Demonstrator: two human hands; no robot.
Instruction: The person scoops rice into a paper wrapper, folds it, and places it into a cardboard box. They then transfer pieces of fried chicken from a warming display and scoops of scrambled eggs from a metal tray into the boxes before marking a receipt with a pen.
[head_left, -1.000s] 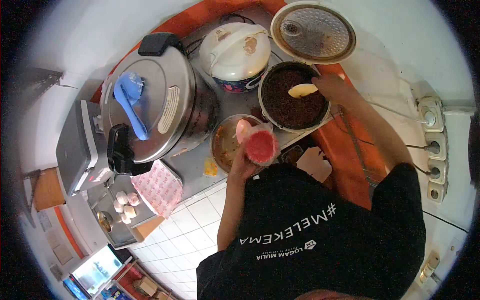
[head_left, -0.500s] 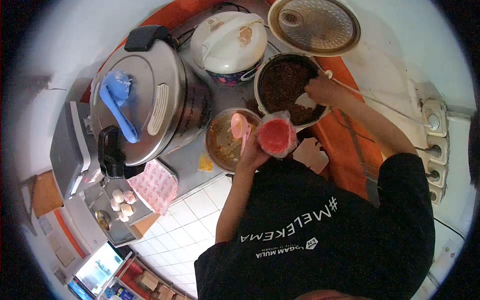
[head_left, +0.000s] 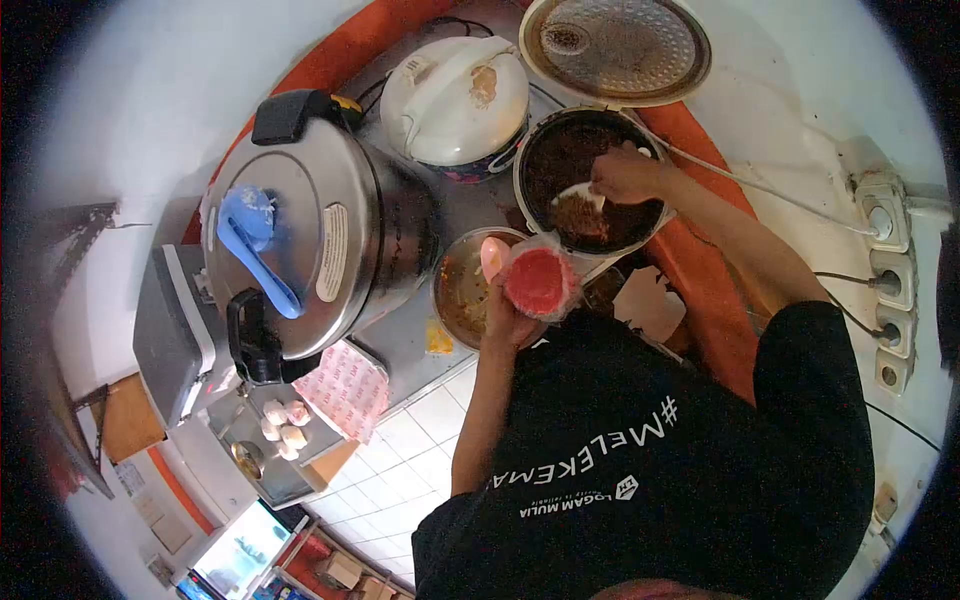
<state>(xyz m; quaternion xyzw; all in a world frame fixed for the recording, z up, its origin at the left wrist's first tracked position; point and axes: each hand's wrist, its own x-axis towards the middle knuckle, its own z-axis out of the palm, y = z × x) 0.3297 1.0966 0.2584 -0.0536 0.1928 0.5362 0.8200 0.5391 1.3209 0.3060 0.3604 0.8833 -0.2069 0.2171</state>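
Note:
My left hand (head_left: 512,322) is closed around a red round container in a clear plastic bag (head_left: 541,284), next to a metal bowl (head_left: 449,322). In that bowl a pink spoon (head_left: 494,256) leans upright, partly hidden behind the bag. My right hand (head_left: 627,174) reaches over the open rice cooker pot (head_left: 572,148) and grips a white serving spoon (head_left: 575,194). The spoon's blade touches the dark brown, grainy food in the pot, with some of it on the blade.
The cooker's lid (head_left: 615,52) stands raised behind the pot. A closed white cooker (head_left: 455,100) is beside it. At left stands a large steel cooker (head_left: 300,230) with a blue rice paddle (head_left: 258,265) on top. Patterned wrapping paper (head_left: 345,390) lies near the counter edge. Sockets (head_left: 888,270) hang at right.
My right hand and the white spoon have moved left, toward the middle of the pot. The view has shifted slightly; my left hand still holds the bagged red container.

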